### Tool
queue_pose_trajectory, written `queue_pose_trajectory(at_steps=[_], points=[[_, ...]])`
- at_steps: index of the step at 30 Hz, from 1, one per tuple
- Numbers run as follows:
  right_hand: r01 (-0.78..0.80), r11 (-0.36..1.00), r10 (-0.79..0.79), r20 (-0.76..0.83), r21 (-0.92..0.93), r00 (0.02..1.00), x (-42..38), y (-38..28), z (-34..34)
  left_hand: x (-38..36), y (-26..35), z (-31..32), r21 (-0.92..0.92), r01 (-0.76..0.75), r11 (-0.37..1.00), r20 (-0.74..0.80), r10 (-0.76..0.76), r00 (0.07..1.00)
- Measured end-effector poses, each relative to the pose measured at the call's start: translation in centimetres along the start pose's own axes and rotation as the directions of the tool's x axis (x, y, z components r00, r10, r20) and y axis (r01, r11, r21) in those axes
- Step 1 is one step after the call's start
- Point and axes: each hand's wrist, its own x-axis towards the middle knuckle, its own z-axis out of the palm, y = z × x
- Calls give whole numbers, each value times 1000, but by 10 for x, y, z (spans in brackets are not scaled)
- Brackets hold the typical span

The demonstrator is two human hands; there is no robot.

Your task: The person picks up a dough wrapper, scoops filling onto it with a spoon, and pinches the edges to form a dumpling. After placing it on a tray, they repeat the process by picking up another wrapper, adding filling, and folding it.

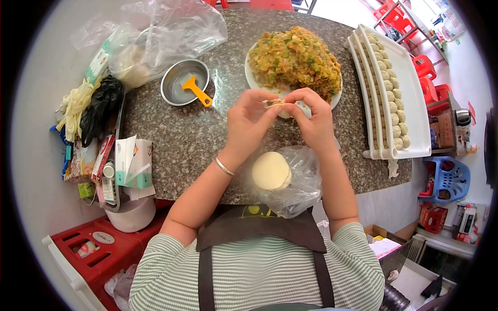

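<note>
Above the granite table, my left hand (248, 120) and my right hand (314, 121) meet, their fingertips pinching a small dumpling (280, 105) between them. Fingers cover most of it, so its exact shape is hidden. Just beyond them, a white plate (252, 82) bears a big mound of chopped orange-and-green filling (294, 59). Nearer my body, a stack of round dough wrappers (271, 171) lies on a clear plastic bag (303, 193).
To the right stand stacked white trays (417, 109) with rows of pleated dumplings (398, 116). At left are a metal bowl (174, 95) holding an orange-handled tool (197, 92), a large plastic bag (171, 31) and a tissue box (136, 163).
</note>
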Motion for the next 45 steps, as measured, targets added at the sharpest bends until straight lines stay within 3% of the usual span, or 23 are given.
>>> queue_pose_trajectory(at_steps=[5,7,11,13,14,16,22,28,32,34,37,45], points=[[-1,999,3,-64,36,998,-2,2,5,-1,2,2,-41,21,999,-44,-23,999],[10,998,-3,-104,64,995,-2,5,7,0,0,0,-169,120,978,-36,-128,991],[-16,998,23,-103,65,994,-3,3,8,0,-4,1,-137,-8,990,-90,-4,996],[-32,995,42,-105,92,994,-3,6,7,-1,-2,1,46,-88,995,-80,91,993],[-33,995,43,-104,91,994,-3,7,6,-1,-2,1,45,-87,995,-81,90,993],[-20,995,25,-53,94,998,-4,10,4,0,-1,-1,24,58,998,-77,-56,995],[2,1000,-2,53,-14,999,2,0,-6,0,2,0,-30,-10,1000,5,10,1000],[42,998,-43,-25,-38,999,0,2,2,-1,-3,0,-121,60,991,-6,-61,998],[67,996,-66,15,-67,998,0,-1,1,0,-6,-1,-88,30,996,-1,-30,1000],[7,998,-10,-48,-56,999,-2,1,2,1,-2,0,-131,149,980,-27,-154,988],[-106,994,106,27,-2,994,-1,2,-4,1,-6,-4,-107,109,988,30,-107,994],[-17,999,17,17,-41,1000,-2,2,2,-1,-3,0,-94,70,993,28,-68,997]])
